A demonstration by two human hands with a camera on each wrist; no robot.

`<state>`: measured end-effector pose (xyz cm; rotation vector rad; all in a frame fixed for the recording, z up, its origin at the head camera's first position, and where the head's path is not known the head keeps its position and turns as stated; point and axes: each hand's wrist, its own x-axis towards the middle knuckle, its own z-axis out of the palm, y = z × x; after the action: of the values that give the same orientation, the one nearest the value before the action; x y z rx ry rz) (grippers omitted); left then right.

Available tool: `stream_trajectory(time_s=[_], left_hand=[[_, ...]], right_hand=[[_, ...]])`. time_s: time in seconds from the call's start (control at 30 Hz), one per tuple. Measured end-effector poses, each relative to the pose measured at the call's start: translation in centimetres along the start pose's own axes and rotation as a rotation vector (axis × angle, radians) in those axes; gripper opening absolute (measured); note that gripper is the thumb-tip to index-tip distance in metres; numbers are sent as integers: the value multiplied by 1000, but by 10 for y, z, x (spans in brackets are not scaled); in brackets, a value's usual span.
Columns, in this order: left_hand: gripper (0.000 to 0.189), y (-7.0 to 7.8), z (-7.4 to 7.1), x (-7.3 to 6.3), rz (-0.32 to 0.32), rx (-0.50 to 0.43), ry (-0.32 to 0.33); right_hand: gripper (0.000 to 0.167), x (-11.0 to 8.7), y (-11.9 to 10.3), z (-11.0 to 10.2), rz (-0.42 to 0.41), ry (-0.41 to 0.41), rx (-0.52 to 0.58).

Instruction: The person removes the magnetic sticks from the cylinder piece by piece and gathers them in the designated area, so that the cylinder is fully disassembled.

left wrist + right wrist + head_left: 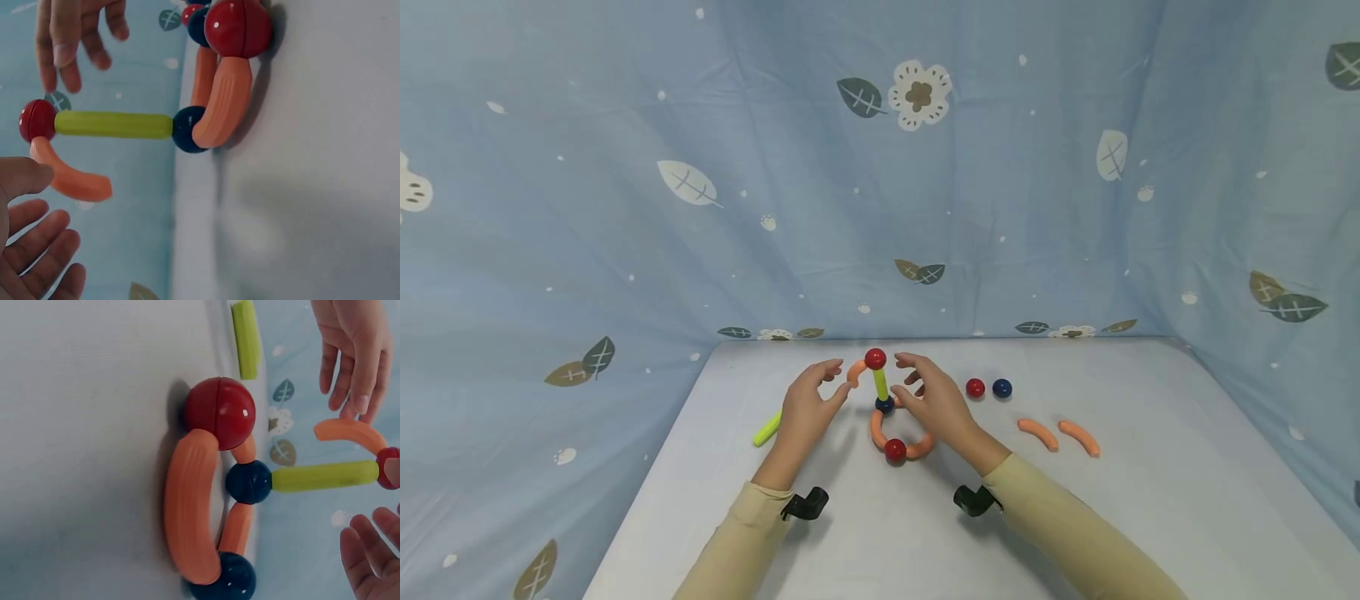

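A ring of curved orange sticks (877, 429) joined by balls lies on the table, a red ball (895, 451) at its front. From a dark blue ball (884, 405) at its back rises a yellow-green rod (881, 384), topped by another red ball (875, 359). Off that top ball a curved orange stick (81, 181) droops toward the left hand (808, 404). The left hand's fingers are spread and relaxed, its thumb near the stick's free end. On the other side the right hand (942, 407) hovers with loosely bent fingers beside the top ball, holding nothing.
Right of the ring sit a loose red ball (975, 388) and a blue ball (1002, 388). Nearer are two curved orange sticks, one left (1038, 434) and one right (1079, 438). A yellow-green rod (767, 429) lies partly behind the left hand. Patterned blue cloth (820, 250) hangs behind the table.
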<state>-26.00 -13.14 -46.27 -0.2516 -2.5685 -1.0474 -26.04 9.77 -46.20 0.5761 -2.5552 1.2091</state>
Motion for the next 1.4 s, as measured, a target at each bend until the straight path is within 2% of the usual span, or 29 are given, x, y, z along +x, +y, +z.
stream_trajectory(time_s=[0.3,0.5,0.7,0.9,1.07,1.4], left_hand=[[39,6,5,8,20,-58,-16],[36,7,7,7,49,-78,-14],[35,9,7,6,55,-78,-15],[34,10,7,5,61,-111,-28],[31,10,10,6,96,-123,-43],[24,13,11,3,119,-106,-22]], right_hand=[[60,19,-6,4,-108,-14,5],[54,28,-12,4,-159,-51,-24],[41,30,-17,-2,-153,-53,-33],[38,25,-12,-7,-145,-48,-11],[37,23,-8,-8,-139,-59,-7],[36,21,-9,-6,-147,-67,-5]])
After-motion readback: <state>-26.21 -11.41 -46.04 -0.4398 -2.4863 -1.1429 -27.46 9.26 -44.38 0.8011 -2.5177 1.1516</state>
